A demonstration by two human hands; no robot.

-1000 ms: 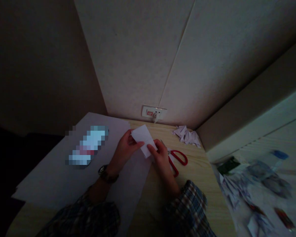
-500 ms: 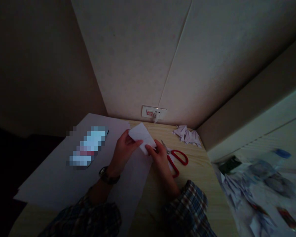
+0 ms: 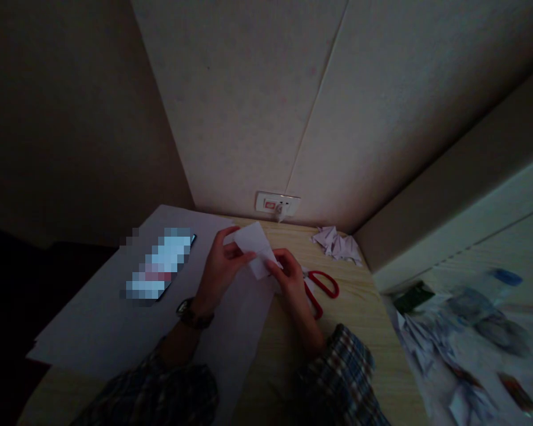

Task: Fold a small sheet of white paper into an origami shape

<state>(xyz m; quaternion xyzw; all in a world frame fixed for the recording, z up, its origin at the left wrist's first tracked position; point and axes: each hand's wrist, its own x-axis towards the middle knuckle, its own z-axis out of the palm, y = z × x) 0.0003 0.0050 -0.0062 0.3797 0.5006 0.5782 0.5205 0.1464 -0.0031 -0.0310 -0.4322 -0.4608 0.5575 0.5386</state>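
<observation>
The left hand (image 3: 220,269) and right hand (image 3: 288,275) are pinching a small white paper rectangle (image 3: 254,245) just left of the red-handled metal scissors (image 3: 322,288); a slipping grip could be skewing its fold.

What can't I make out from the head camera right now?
All head view.
Pixelated patch on the big white sheet: whatever lies there is masked.
Red scissors: blades behind the right hand.
Small paper: creases lost in dimness, partly under left hand.
Clutter at right: blurred, cut by the edge.
</observation>
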